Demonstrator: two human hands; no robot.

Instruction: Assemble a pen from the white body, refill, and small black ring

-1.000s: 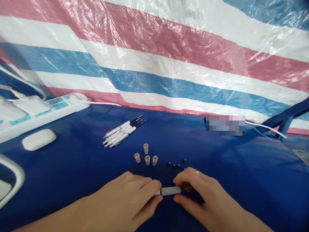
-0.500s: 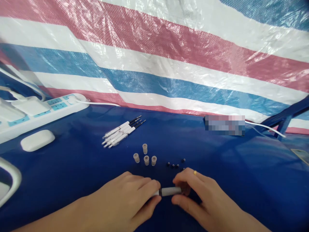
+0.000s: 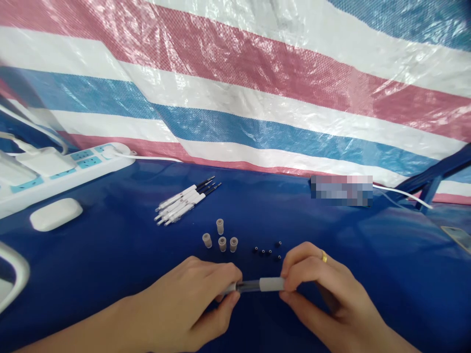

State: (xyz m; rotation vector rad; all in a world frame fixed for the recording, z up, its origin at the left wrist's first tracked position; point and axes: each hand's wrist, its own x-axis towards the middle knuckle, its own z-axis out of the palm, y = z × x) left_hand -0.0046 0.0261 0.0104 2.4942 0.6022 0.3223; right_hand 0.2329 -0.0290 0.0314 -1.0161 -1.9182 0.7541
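Observation:
My left hand (image 3: 195, 294) is closed around the white barrel of a pen (image 3: 250, 286), and most of that barrel is hidden in the fingers. The pen's dark front section shows between my hands. On its right end sits a whitish grip sleeve (image 3: 271, 284), its outer tip pinched between the thumb and fingers of my right hand (image 3: 324, 289), which wears a ring. Just beyond my hands stand several similar short grip sleeves (image 3: 222, 244). To their right lie several tiny black pen tips (image 3: 270, 252).
Several white pens with bare dark refills (image 3: 180, 206) lie in a bunch farther back. A power strip (image 3: 99, 164) and a white rounded case (image 3: 56, 214) are at the left. A blurred-out object (image 3: 342, 191) lies by the striped sheet (image 3: 235, 117) at the back right.
My right hand has moved right and closed on the outer end of the grip sleeve. The sleeve has shifted right along the pen, exposing more of the dark section beside my left hand.

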